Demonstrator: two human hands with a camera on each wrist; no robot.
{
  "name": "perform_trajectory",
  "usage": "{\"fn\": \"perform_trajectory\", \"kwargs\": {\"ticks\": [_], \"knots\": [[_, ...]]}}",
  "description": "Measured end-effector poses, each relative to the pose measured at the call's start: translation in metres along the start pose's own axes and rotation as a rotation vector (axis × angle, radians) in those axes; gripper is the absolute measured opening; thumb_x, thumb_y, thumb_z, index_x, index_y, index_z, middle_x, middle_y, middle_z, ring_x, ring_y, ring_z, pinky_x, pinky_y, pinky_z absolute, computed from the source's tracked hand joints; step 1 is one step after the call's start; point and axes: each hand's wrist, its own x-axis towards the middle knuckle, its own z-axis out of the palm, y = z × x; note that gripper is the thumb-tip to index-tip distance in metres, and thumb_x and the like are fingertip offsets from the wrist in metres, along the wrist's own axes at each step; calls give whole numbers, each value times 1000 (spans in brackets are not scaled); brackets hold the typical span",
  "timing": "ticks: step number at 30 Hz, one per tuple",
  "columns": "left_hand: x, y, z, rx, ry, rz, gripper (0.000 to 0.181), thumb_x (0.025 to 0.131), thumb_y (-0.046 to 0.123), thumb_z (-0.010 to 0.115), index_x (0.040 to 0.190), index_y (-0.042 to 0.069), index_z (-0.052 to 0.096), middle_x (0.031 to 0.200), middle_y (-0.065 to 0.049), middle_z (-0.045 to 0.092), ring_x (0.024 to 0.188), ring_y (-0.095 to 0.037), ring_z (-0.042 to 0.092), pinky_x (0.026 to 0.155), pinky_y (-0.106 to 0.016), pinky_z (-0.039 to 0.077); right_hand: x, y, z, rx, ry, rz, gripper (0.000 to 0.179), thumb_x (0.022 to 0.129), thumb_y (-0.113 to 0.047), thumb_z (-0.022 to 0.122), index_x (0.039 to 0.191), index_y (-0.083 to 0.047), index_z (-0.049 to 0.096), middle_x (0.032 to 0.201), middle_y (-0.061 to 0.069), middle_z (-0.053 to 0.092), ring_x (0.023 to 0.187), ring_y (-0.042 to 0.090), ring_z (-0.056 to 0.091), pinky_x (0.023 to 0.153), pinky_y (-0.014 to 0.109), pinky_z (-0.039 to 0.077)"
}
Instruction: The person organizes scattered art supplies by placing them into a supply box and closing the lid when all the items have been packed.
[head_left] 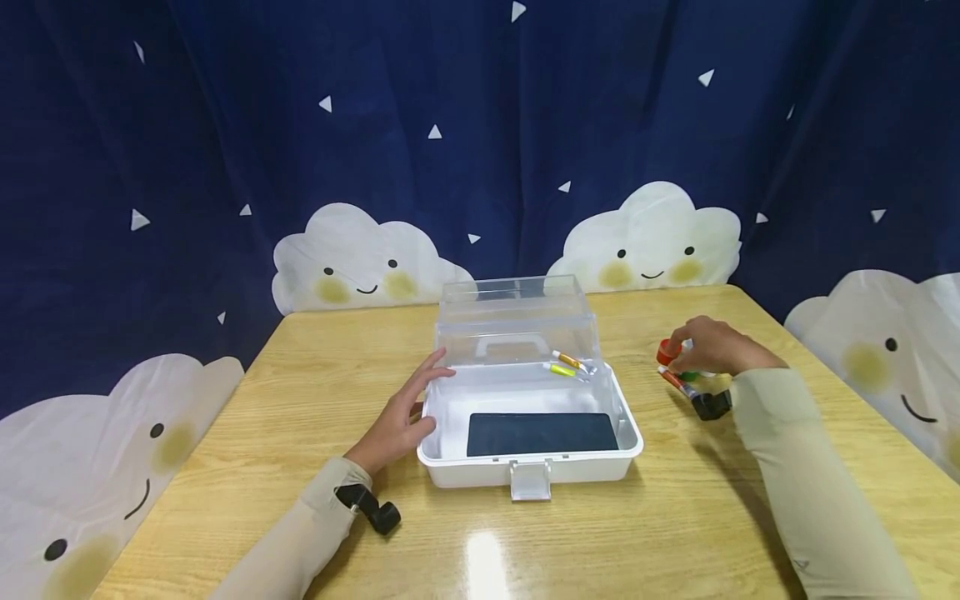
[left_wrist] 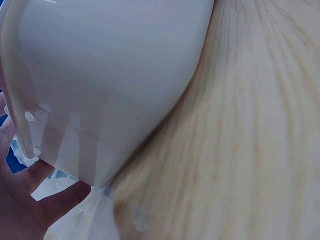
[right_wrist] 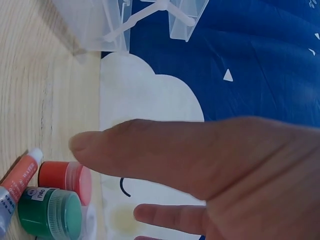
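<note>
A white plastic box (head_left: 480,473) with its clear lid (head_left: 517,321) raised stands mid-table. My left hand (head_left: 401,417) touches the box's left side, fingers spread; the left wrist view shows two fingertips against its outer wall. At the box's back right lie an orange tube (head_left: 568,361) and a yellow-green tube (head_left: 562,370). Farther right, my right hand (head_left: 716,346) hovers over small screw-top jars, thumb extended and apart from them in its wrist view. They include a red jar (right_wrist: 64,179) and a green jar (right_wrist: 50,212). An orange-red tube (right_wrist: 21,177) with a white cap lies beside them.
A dark flat rectangle (head_left: 540,433) lies in the front of the box. A clear latch (head_left: 530,481) hangs from the box's front. Behind the wooden table (head_left: 337,350) hangs a dark blue curtain (head_left: 420,100) with white clouds and triangles.
</note>
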Motion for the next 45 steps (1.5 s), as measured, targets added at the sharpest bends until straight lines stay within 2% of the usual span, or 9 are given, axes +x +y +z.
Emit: {"fn": "perform_trajectory", "kwargs": {"ticks": [6, 12, 15, 22, 31, 45], "knots": [[0, 5, -1, -3, 3, -4, 71, 77, -14, 47, 141, 15, 43, 162, -2, 11, 143, -32, 24, 95, -59, 42, 1, 3, -1, 9, 3, -17, 26, 81, -15, 72, 101, 1, 71, 112, 27, 57, 89, 34, 50, 72, 43, 45], [1, 28, -2, -32, -6, -8, 66, 76, -17, 45, 139, 2, 42, 160, -15, 11, 141, -41, 22, 95, -63, 40, 6, 10, 4, 9, -13, -3, 26, 81, -15, 73, 100, 1, 70, 112, 27, 60, 90, 34, 53, 73, 44, 46], [1, 36, -3, -28, -13, -27, 64, 77, -17, 46, 139, 1, 42, 160, -14, 12, 142, -40, 23, 96, -61, 40, 7, 12, 6, 9, -13, 6, 25, 81, -16, 74, 99, 1, 71, 113, 28, 59, 94, 35, 53, 77, 47, 47], [1, 38, -4, -28, -11, -31, 64, 77, -16, 46, 139, 1, 42, 161, -7, 12, 142, -38, 23, 98, -60, 40, 7, 12, 8, -11, -32, 11, 25, 82, -19, 74, 99, 0, 70, 115, 28, 58, 87, 32, 53, 71, 44, 46], [1, 38, -3, -30, -11, -25, 64, 77, -16, 46, 139, 1, 42, 160, -14, 11, 142, -41, 22, 97, -62, 39, 7, 13, 8, -1, -61, -2, 24, 83, -16, 71, 99, 2, 69, 110, 26, 60, 80, 27, 51, 66, 36, 44], [1, 39, -3, -21, -12, -29, 64, 77, -16, 46, 139, 1, 42, 160, -15, 12, 142, -40, 23, 97, -62, 40, 7, 16, 11, 27, -69, -33, 22, 83, -13, 70, 99, 2, 68, 105, 22, 62, 84, 29, 53, 68, 38, 45]]}}
